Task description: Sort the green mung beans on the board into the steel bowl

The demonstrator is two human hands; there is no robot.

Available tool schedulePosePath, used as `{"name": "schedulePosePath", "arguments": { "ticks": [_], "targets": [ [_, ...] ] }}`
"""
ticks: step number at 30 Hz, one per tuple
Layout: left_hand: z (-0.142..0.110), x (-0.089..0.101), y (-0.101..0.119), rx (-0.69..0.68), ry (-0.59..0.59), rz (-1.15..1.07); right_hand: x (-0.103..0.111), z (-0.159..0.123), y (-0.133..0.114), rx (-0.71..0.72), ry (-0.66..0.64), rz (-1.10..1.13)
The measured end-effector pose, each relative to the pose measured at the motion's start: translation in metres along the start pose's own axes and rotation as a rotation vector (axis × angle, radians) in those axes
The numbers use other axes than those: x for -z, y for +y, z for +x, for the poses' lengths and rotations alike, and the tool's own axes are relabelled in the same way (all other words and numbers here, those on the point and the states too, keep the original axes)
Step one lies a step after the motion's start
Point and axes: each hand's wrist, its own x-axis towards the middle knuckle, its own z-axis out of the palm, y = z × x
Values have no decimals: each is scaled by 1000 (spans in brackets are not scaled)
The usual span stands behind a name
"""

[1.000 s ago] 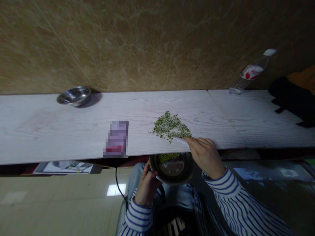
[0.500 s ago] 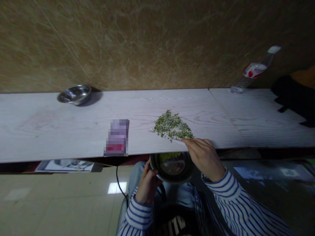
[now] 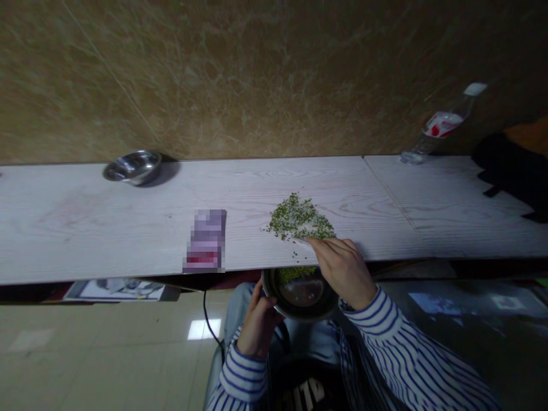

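Small green beans (image 3: 295, 217), the size of mung beans, lie spread in a loose heap on the white tabletop. At the heap's front side my right hand (image 3: 342, 268) pinches a thin, white, flat piece (image 3: 303, 242), its edge touching the tabletop. What kind of thing it is does not show clearly. Below the table's front edge, my left hand (image 3: 259, 322) grips the left rim of a metal bowl (image 3: 306, 311) over my lap. More green beans lie along the bowl's far side. My right hand covers part of the bowl's right rim.
A second metal bowl (image 3: 132, 168) stands by the wall at left. A blurred purple packet-like object (image 3: 205, 240) lies left of the beans. At back right are a clear plastic bottle (image 3: 443, 124) with a white cap and a dark cloth-like item (image 3: 509, 171).
My right hand has moved left with the white piece along the front of the heap. A few beans now lie loose near the table's edge. The bowl stays in about the same place.
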Motion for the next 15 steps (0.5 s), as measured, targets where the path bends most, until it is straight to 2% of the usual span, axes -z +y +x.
{"name": "schedulePosePath", "arguments": {
  "ticks": [9, 15],
  "targets": [
    [-1, 3, 2, -19, 5, -26, 7, -10, -2, 59, 3, 44],
    [-3, 1, 4, -9, 11, -20, -3, 4, -4, 31, 19, 9]
  ]
}}
